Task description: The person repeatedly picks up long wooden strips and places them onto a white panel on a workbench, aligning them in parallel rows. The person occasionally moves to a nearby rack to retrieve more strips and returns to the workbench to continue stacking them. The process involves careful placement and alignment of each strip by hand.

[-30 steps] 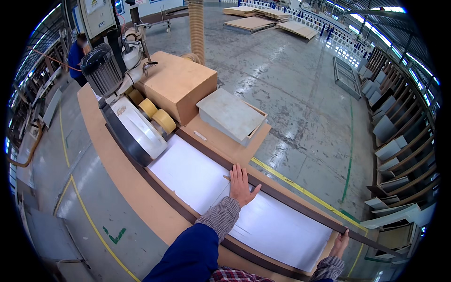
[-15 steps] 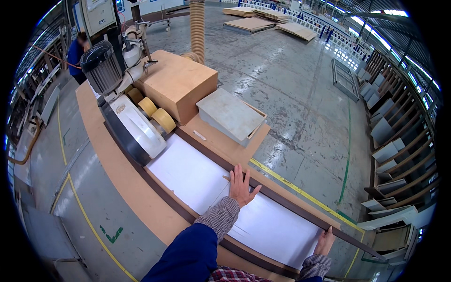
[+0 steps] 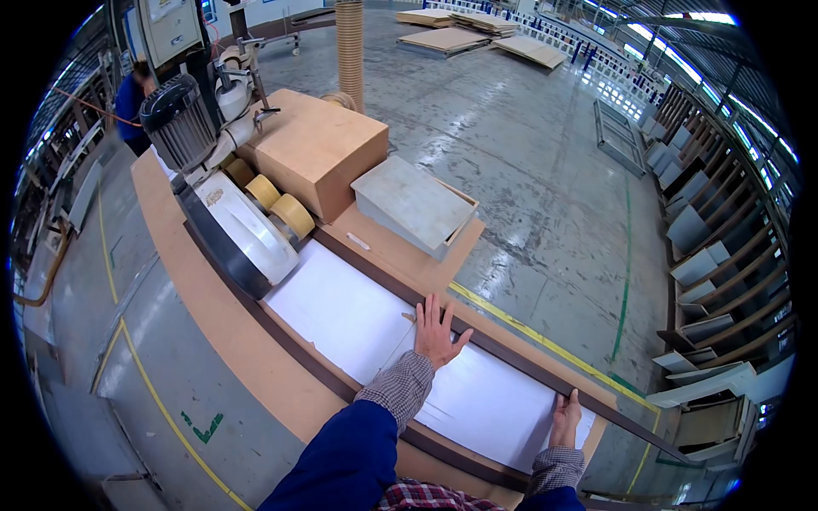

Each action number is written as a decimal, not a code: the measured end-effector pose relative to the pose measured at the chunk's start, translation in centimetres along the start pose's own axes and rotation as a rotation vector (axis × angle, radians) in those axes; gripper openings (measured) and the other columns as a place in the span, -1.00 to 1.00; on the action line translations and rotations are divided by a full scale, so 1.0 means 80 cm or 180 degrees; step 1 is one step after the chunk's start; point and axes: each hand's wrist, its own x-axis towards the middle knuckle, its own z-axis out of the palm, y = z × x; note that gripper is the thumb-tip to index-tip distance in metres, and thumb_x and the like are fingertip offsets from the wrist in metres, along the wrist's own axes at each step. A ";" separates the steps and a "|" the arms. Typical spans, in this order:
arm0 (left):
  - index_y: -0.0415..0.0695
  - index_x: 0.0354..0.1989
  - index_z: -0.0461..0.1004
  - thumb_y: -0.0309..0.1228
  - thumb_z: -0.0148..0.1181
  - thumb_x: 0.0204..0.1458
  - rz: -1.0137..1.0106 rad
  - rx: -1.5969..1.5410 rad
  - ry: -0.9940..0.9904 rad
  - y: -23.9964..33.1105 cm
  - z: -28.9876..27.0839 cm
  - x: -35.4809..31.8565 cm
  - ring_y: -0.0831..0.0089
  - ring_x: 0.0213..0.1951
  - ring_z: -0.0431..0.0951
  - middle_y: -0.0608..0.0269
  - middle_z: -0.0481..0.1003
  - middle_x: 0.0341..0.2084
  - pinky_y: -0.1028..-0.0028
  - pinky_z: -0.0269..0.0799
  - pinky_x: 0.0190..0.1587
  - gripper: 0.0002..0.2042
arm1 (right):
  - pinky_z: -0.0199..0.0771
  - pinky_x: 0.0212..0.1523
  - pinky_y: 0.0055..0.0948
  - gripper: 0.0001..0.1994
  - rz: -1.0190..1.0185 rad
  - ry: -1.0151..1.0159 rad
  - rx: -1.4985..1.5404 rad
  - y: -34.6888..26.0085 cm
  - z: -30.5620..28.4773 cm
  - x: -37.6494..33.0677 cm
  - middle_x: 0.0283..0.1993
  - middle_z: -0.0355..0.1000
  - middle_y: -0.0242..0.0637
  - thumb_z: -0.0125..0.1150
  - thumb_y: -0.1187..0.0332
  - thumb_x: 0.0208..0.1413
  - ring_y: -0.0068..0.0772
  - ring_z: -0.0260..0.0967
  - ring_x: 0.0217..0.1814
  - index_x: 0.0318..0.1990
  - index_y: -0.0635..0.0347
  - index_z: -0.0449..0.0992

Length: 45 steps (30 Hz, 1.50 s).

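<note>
**Dark strip (image 3: 520,360) on a tan table (image 3: 230,341), two bare hands**

Head view.

Strip: one, long and narrow; is lying along the far side of the table, its right end jutting past the table's edge over the floor, its left stretch running towards the rollers (image 3: 292,216).

Left hand (image 3: 439,341): is lying palm down, fingers spread wide, fingertips resting across the strip; thumb standing well out to the right.

Right hand (image 3: 564,419): is touching the strip farther right, near the table's right end, fingers pointing away from the body; whether they are pinching it, cannot tell.

Sleeves: blue, with checked cuffs (image 3: 396,387).

White sheet (image 3: 341,307): is covering the middle of the table, beneath the left forearm.

Second strip (image 3: 464,460): dark; is running along the sheet's near side, partly hidden by the left arm.

Machine: grey motor (image 3: 179,123) is sitting above a silver-and-black housing (image 3: 243,234); yellow rollers are lining up beside it.

Tan box (image 3: 319,149): is standing behind the rollers.

Grey box (image 3: 413,204): is resting just right of it.

Co-worker (image 3: 132,102): in blue, is standing beyond the motor.
</note>
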 end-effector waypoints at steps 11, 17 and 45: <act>-0.27 0.12 0.20 0.05 0.02 0.00 0.0159 -0.0070 0.0132 -0.001 0.001 -0.006 -0.13 0.28 -0.10 -0.33 -0.01 0.19 -0.12 -0.22 0.24 -0.34 | 0.57 -0.53 -0.46 -0.71 0.0316 -0.0589 -0.1721 0.000 0.050 -0.079 -0.35 0.47 -0.23 0.12 0.23 0.13 -0.32 0.50 -0.43 -0.25 0.35 0.44; -0.24 0.11 0.23 -0.01 0.10 -0.03 0.0455 -0.0330 0.0048 -0.001 -0.005 -0.022 -0.10 0.26 -0.04 -0.28 0.02 0.18 -0.07 -0.13 0.21 -0.36 | 0.59 -0.47 -0.42 -0.74 0.0555 -0.1275 -0.1900 0.004 0.059 -0.101 -0.31 0.48 -0.15 0.08 0.25 0.15 -0.29 0.50 -0.40 -0.21 0.31 0.38; -0.26 0.06 0.30 -0.13 0.19 -0.08 0.0988 -0.0350 -0.1224 -0.028 -0.069 -0.160 -0.01 0.24 0.07 -0.12 0.12 0.20 0.01 -0.15 0.26 -0.42 | 0.27 -0.06 -0.21 -0.50 -0.2960 -0.3341 -0.4795 0.077 -0.035 -0.305 -0.12 0.34 -0.19 0.31 0.08 -0.15 -0.12 0.26 -0.04 -0.07 0.14 0.38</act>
